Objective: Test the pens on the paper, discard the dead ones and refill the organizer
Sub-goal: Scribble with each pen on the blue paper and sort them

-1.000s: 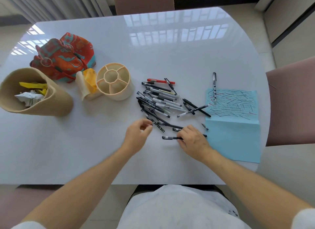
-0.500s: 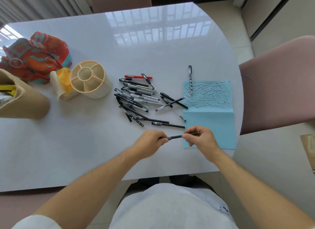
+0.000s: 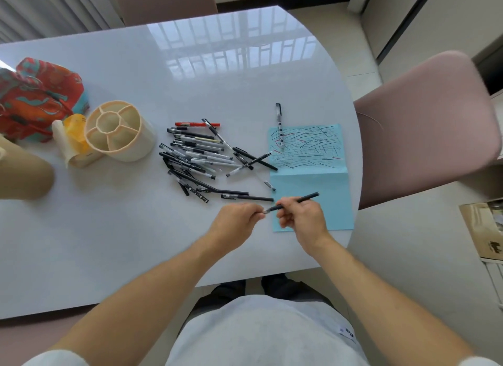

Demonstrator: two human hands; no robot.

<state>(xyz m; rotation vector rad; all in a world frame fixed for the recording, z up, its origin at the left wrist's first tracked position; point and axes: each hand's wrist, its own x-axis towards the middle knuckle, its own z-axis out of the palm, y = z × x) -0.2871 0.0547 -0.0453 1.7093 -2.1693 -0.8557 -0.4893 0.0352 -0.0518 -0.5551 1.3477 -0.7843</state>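
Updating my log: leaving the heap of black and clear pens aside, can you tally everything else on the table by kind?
Red pen: 1
Patterned pen: 1
Held black pen: 1
Blue paper: 1
Organizer: 1
Beige bin: 1
Cloth bag: 1
Yellow packet: 1
Total: 8

Just beyond the fingers a glossy white table mirrors window panes, beside matt blue paper, shiny plastic pens, a smooth cream plastic organizer, and, far left, a printed cloth bag.
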